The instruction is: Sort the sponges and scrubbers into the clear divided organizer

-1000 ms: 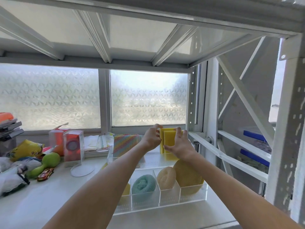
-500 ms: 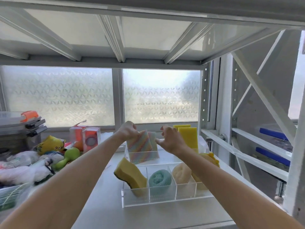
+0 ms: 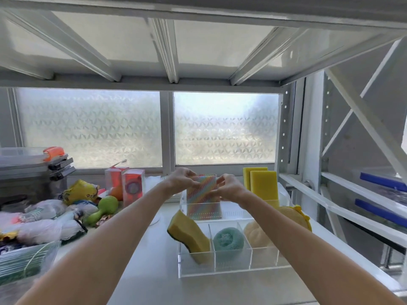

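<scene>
The clear divided organizer (image 3: 222,270) stands on the white shelf. Its front row holds a yellow sponge with a dark green edge (image 3: 187,233) leaning out at the left, a teal round scrubber (image 3: 228,238) in the middle and a cream round scrubber (image 3: 253,232) beside it. A rainbow-striped sponge cloth (image 3: 202,199) stands upright in the back left compartment. My left hand (image 3: 181,179) and my right hand (image 3: 226,187) pinch its top corners. Two flat yellow sponges (image 3: 263,186) stand upright at the back right. A yellow scrubber (image 3: 295,214) lies partly hidden behind my right forearm.
Clutter fills the left of the shelf: a green toy dumbbell (image 3: 103,209), orange boxed items (image 3: 132,187), plastic-wrapped goods (image 3: 44,223), grey stacked bins (image 3: 33,170) and a clear bin (image 3: 24,258). White rack beams run overhead and at the right. A frosted window is behind.
Both hands left the flat yellow sponges at the back right and moved left to the rainbow-striped cloth, which they now hold by its top corners. The camera view shifted left.
</scene>
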A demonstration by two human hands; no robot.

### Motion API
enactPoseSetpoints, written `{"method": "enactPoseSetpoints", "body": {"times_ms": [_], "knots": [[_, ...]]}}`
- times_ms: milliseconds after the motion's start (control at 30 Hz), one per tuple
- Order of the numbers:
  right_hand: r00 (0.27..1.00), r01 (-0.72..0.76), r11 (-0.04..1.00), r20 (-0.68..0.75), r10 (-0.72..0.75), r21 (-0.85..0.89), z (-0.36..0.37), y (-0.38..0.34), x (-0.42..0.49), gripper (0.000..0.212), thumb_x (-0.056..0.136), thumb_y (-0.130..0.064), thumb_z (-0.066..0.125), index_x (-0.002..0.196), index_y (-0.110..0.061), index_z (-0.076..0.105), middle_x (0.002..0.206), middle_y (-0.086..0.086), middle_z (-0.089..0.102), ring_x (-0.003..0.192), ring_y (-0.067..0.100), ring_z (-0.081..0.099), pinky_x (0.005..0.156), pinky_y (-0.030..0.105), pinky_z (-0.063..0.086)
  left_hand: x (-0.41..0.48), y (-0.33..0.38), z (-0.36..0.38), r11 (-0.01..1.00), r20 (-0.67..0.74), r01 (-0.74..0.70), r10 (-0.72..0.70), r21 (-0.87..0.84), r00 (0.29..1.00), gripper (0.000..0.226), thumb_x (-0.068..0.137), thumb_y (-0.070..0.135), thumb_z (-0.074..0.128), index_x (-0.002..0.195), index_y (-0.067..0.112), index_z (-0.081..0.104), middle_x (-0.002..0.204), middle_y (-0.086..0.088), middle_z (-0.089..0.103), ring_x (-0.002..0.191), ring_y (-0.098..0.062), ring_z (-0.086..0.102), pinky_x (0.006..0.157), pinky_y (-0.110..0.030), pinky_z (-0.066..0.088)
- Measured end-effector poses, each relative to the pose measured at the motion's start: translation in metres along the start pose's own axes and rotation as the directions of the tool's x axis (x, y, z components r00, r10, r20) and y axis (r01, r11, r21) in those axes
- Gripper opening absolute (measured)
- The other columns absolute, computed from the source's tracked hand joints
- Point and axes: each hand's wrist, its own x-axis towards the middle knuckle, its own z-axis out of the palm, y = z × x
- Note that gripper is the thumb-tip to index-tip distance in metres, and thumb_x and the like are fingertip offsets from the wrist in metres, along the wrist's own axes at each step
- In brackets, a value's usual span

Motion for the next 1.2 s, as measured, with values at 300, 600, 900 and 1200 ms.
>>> {"method": "enactPoseSetpoints", "body": {"times_ms": [300,600,900,1200], "knots": [[0.999,-0.027,1.000,0.020,0.027,-0.007,-0.001,0.002,0.007,0.025,0.072,-0.008,0.079,0.066,-0.017,0.057,0.076,0.001,0.064,0.068,0.007,0.059,0.062,0.016,0.051,0.003,-0.003,-0.001,0.996,-0.104,-0.018,0.008,-0.092,0.995,0.030,0.081,0.004,0.065,0.109,-0.008,0.067,0.096,-0.014,0.069,0.097,-0.023,0.062,0.087,-0.031,0.050],[0.998,-0.058,0.987,-0.001,0.059,-0.151,0.004,0.004,0.012,0.024,0.069,-0.027,0.082,0.076,-0.005,0.074,0.070,0.003,0.066,0.059,0.010,0.056,0.056,0.020,0.047,0.001,-0.007,-0.002,0.999,-0.158,-0.010,0.016,0.038,0.987,0.031,0.080,0.018,0.072,0.101,-0.004,0.069,0.094,-0.014,0.069,0.090,-0.021,0.063,0.091,-0.038,0.053],[0.999,0.012,0.935,-0.032,-0.025,-0.355,0.009,0.000,0.002,0.037,0.079,-0.033,0.073,0.052,-0.022,0.051,0.056,-0.006,0.050,0.046,0.004,0.041,0.034,0.009,0.030,0.000,-0.009,0.000,0.980,-0.197,-0.001,0.041,0.200,0.980,0.046,0.084,0.028,0.069,0.119,0.002,0.055,0.121,-0.018,0.061,0.106,-0.025,0.057,0.087,-0.032,0.048],[0.751,0.206,0.909,-0.537,-0.384,-0.362,-0.059,0.040,-0.095,0.034,0.081,-0.021,0.070,0.110,-0.011,0.054,0.112,0.006,0.057,0.100,0.019,0.057,0.087,0.032,0.049,-0.102,-0.007,-0.022,0.980,-0.353,0.110,-0.163,-0.164,0.921,0.040,0.091,0.027,0.055,0.125,0.008,0.049,0.118,-0.009,0.056,0.108,-0.023,0.053,0.092,-0.035,0.044]]}}
